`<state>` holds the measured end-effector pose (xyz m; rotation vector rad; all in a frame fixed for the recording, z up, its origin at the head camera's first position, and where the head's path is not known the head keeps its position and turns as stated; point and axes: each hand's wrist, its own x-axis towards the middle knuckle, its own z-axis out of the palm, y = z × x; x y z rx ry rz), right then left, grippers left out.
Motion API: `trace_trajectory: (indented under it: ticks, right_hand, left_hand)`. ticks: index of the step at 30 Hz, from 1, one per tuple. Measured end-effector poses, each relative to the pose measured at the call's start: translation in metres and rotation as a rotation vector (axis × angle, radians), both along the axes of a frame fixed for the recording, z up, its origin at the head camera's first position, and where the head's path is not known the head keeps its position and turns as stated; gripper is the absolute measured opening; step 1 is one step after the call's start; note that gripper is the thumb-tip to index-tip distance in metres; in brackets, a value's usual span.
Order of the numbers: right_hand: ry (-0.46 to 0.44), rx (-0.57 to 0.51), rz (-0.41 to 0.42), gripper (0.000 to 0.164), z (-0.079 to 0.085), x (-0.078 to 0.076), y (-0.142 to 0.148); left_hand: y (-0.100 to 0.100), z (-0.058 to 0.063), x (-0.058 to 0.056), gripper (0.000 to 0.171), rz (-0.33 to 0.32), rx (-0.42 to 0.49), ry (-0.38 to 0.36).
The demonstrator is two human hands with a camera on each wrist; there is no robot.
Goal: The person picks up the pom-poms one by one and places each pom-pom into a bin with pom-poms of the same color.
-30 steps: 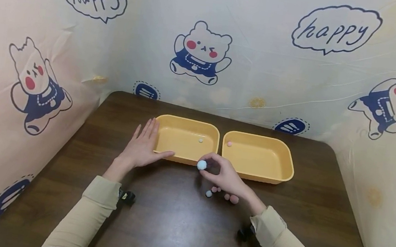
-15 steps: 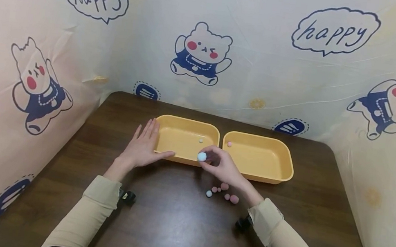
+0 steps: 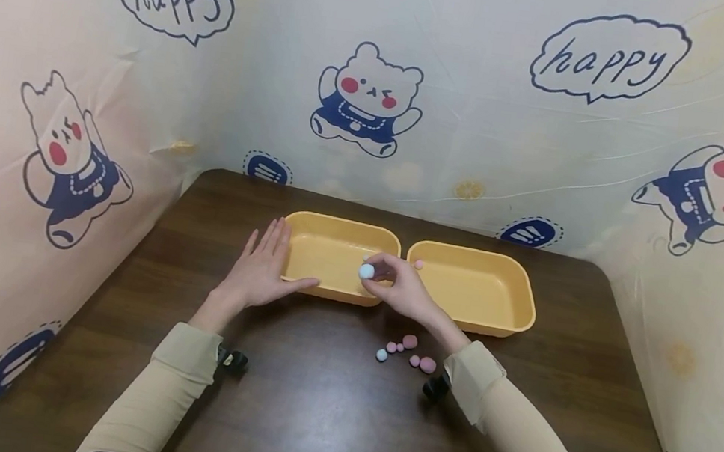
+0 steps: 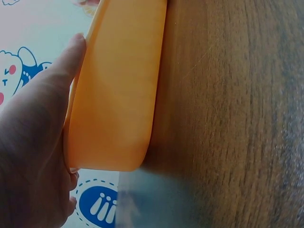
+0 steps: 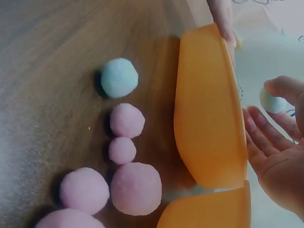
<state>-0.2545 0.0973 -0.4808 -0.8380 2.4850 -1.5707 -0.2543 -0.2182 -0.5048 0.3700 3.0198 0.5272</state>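
Observation:
My right hand (image 3: pixel 403 291) pinches a pale blue ball (image 3: pixel 366 272) between thumb and fingers, above the right part of the left yellow bin (image 3: pixel 324 255). In the right wrist view, the thumb partly covers that ball (image 5: pixel 271 100). My left hand (image 3: pixel 258 270) lies with straight, spread fingers at the left end of the same bin, its thumb along the near rim. A small pale ball (image 3: pixel 365 258) sits inside this bin, partly hidden behind the held ball and the fingers. On the table, in front of the bins, lie several pink balls (image 3: pixel 428 365) and one light blue ball (image 3: pixel 382 355).
The right yellow bin (image 3: pixel 486 290) stands close beside the left one, with a small pink ball (image 3: pixel 419 265) near its left wall. Behind the dark wooden table (image 3: pixel 311 416) hangs a printed cloth (image 3: pixel 472 104), which also closes off both sides.
My right hand has moved up and forward with the pale blue ball, from the near rim to over the left bin. A large pink ball it covered now shows. My left hand stays put.

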Motion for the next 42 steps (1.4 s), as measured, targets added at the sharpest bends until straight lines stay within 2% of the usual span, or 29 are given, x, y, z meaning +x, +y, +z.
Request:
trace_trajectory:
  ticks: [9, 20, 42]
  right_hand:
    - [-0.028, 0.036, -0.041, 0.027, -0.002, -0.019, -0.008]
    - [-0.004, 0.084, -0.043, 0.027, 0.001, -0.041, -0.021]
    - [0.014, 0.188, -0.078, 0.027, -0.003, -0.064, -0.036]
  left_hand:
    - [-0.001, 0.0, 0.0, 0.138, -0.002, 0.007, 0.002]
    - [-0.002, -0.001, 0.001, 0.138, 0.004, 0.017, -0.002]
    - [-0.003, -0.004, 0.001, 0.137, 0.004, 0.021, 0.005]
